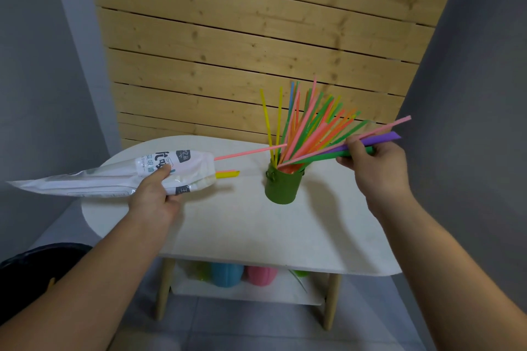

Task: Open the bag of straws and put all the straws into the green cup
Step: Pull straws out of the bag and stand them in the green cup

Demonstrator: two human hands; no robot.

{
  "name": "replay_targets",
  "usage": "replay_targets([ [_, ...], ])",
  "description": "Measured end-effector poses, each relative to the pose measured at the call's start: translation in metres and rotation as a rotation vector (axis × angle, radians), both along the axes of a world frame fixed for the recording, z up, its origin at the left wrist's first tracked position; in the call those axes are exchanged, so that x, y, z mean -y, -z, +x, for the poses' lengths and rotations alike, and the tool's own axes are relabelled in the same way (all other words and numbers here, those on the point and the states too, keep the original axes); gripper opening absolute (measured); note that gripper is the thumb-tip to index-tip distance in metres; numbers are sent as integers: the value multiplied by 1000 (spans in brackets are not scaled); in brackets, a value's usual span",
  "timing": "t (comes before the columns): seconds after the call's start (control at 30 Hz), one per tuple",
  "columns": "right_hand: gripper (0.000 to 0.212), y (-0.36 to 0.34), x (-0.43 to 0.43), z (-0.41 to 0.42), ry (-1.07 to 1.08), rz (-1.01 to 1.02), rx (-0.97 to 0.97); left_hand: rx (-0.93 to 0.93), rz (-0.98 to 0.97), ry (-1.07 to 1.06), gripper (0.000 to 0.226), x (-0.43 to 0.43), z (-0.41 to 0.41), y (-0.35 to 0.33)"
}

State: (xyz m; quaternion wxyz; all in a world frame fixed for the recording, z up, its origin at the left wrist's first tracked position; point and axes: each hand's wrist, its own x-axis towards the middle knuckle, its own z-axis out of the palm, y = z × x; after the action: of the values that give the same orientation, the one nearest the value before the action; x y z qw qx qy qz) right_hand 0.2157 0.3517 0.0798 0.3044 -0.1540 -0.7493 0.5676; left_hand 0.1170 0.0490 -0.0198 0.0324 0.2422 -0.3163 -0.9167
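My left hand (155, 194) grips a white plastic straw bag (94, 181), held level over the table's left side with its open mouth facing right. A pink straw (251, 152) and a short yellow straw end (228, 174) poke out of that mouth. The green cup (282, 186) stands on the table, filled with several coloured straws (308, 125) fanning up and to the right. My right hand (376, 167) pinches a few straws, purple, green and pink (382, 138). Their lower ends point into the cup.
The white table (256, 231) has a curved edge and stands against a wooden slat wall (256, 37). A lower shelf holds blue (226, 275), pink (261, 275) and green cups. Grey walls close in on both sides.
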Motion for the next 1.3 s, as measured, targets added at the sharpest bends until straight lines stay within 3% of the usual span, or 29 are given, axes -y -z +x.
replay_targets([
  [0.47, 14, 7, 13, -38, -64, 344, 186, -47, -11, 19, 41, 4, -3, 2],
  [0.8, 29, 20, 19, -61, -4, 591, 229, -60, 8, 35, 40, -9, 3, 1],
  [0.97, 25, 33, 19, -63, -67, 537, 292, -60, 8, 42, 39, -11, 3, 1],
  [1.2, 44, 29, 18, -53, -53, 336, 214, -51, -3, 31, 42, -6, -1, 2],
  [1.3, 38, 26, 12, -47, -39, 320, 173, -41, 1, 18, 38, -6, 1, 0],
])
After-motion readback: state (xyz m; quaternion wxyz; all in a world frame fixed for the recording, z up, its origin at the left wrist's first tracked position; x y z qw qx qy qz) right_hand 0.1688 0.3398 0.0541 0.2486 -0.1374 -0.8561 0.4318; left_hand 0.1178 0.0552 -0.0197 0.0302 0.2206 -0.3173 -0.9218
